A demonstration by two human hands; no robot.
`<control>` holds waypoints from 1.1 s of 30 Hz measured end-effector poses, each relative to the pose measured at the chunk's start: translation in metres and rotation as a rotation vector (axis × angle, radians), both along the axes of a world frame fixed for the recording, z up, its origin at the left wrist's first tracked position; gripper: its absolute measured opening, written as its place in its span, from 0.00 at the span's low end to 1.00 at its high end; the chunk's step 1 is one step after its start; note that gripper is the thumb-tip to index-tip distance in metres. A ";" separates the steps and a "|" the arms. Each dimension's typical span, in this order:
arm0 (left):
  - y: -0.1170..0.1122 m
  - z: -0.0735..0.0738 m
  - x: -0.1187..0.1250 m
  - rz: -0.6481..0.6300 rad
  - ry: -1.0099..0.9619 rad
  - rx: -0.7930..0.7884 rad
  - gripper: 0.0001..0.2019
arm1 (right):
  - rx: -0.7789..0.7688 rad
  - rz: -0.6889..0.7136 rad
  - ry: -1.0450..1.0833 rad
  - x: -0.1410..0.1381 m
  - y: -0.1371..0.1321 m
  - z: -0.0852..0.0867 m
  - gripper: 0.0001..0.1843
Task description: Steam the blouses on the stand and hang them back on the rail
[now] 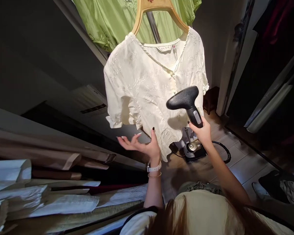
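Note:
A cream embroidered blouse [152, 81] with short ruffled sleeves hangs on a wooden hanger [138, 19] in front of me. My right hand [204, 131] grips the handle of a black garment steamer head [183, 99], which is in front of the blouse's lower right part. Whether the steamer head touches the cloth I cannot tell. Just below the hem on the left, my left hand [147, 147] is palm up with its fingers spread, holding nothing.
Behind the blouse hangs a green garment [100, 23]. The steamer's base [194, 151] and black hose [226, 151] are on the tiled floor [240, 163]. Folded-looking light garments [63, 202] line the lower left. Dark clothes [271, 65] hang at right.

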State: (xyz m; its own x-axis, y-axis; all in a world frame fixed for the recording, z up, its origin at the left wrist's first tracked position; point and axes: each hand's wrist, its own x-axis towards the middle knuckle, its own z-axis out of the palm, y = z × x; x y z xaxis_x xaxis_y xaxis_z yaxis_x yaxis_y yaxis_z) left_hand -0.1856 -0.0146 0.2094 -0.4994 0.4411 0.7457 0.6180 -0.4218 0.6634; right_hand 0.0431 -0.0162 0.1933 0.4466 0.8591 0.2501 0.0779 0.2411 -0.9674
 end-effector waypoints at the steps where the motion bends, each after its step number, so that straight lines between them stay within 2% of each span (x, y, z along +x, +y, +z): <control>1: -0.002 -0.009 0.000 -0.050 -0.027 -0.035 0.19 | -0.004 0.006 0.002 0.001 -0.001 -0.001 0.19; 2: -0.001 -0.017 -0.001 -0.091 -0.075 -0.038 0.12 | -0.006 0.015 0.005 0.001 -0.001 -0.003 0.19; 4: 0.003 -0.028 -0.007 -0.175 -0.178 -0.044 0.06 | -0.005 0.026 0.006 0.002 -0.002 -0.006 0.19; 8: 0.015 -0.031 -0.024 -0.271 -0.234 -0.091 0.06 | -0.008 0.022 -0.014 0.003 -0.003 -0.011 0.20; 15: 0.017 -0.029 -0.028 -0.386 -0.158 -0.195 0.16 | -0.047 0.027 -0.075 0.006 -0.005 -0.018 0.20; 19: 0.012 -0.034 -0.029 -0.395 -0.072 -0.191 0.27 | -0.056 0.036 -0.258 0.016 -0.005 -0.021 0.19; 21: 0.005 -0.038 -0.033 -0.352 0.016 -0.217 0.32 | -0.065 0.062 -0.406 0.023 -0.004 -0.019 0.20; 25: -0.009 -0.046 -0.047 -0.280 0.124 -0.318 0.39 | -0.030 0.131 -0.749 0.035 0.003 -0.004 0.22; 29: -0.019 -0.049 -0.061 -0.292 0.157 -0.299 0.32 | 0.108 0.282 -1.097 0.037 0.018 0.023 0.17; 31: -0.023 -0.050 -0.066 -0.306 0.117 -0.272 0.29 | 0.180 0.354 -1.237 0.035 0.029 0.038 0.15; 33: -0.029 -0.053 -0.067 -0.313 -0.014 -0.277 0.35 | 0.248 0.412 -1.329 0.031 0.040 0.052 0.16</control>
